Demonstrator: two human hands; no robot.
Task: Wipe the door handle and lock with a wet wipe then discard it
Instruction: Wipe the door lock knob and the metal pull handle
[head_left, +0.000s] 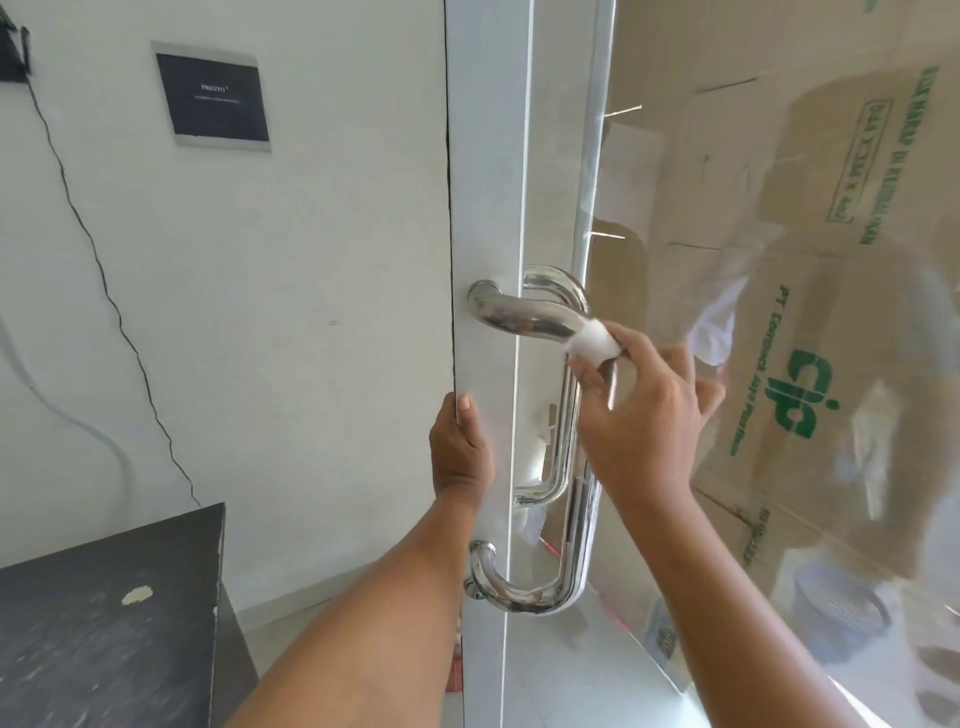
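Note:
A polished chrome pull handle (524, 314) is fixed to the white frame (485, 218) of a glass door, running from an upper mount down to a lower bend (511, 592). My right hand (641, 415) pinches a folded white wet wipe (592, 343) against the handle's upper bend. My left hand (460, 441) grips the edge of the door frame, thumb on the front face. No lock is visible in this view.
A white wall with a dark plaque (213, 96) and a thin black cable (104, 270) lies left of the door. A dark cabinet top (104, 613) sits at lower left. Cardboard boxes (810, 322) show behind the glass.

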